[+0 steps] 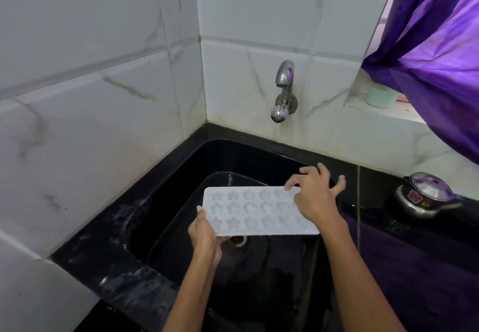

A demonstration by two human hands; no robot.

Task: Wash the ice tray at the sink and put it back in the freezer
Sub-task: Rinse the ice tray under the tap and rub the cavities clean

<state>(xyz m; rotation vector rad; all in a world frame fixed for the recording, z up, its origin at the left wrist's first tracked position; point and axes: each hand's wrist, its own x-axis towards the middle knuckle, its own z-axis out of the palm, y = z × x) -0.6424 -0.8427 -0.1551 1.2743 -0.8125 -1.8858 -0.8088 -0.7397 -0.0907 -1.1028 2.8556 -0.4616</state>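
Note:
A white ice tray (248, 211) with star and flower shaped cups is held level over the black sink (181, 228). My left hand (204, 236) grips its left end from below, thumb on the rim. My right hand (315, 197) lies over the tray's right end with fingers spread, the fingertips touching the far right corner. The metal tap (283, 90) on the tiled wall stands above and behind the tray; no water runs from it. The sink drain (238, 240) shows just under the tray's near edge.
White marble tiles line the corner walls. A black counter (124, 287) rims the sink. On the right counter stands a steel pressure cooker (425, 194). A purple curtain (435, 54) hangs at top right over a ledge with a pale green cup (381, 96).

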